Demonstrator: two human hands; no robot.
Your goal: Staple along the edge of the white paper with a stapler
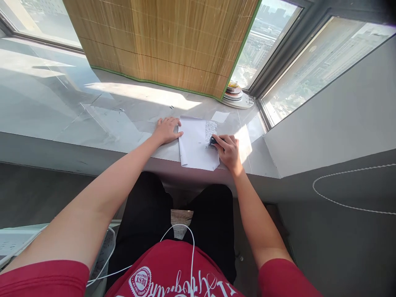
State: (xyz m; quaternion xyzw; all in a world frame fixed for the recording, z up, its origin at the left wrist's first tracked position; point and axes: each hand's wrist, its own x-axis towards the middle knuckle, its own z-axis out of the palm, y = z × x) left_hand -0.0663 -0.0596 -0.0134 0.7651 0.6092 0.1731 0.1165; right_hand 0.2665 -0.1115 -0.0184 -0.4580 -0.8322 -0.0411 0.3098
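A white sheet of paper lies on the pale windowsill ledge, its lower edge reaching over the front rim. Dense black print or writing fills a block at its upper right, with smaller marks below. My left hand rests flat with fingers spread, thumb and fingertips touching the paper's left edge. Gripped in my right hand is a small black rounded tool, its tip at the paper just below the printed block. My fingers hide most of the tool, so its exact kind is unclear.
A bamboo blind hangs behind the ledge. Stacked plates stand in the corner by the window. A small white paper and tiny dark bits lie beyond the sheet. A white cable crosses my lap.
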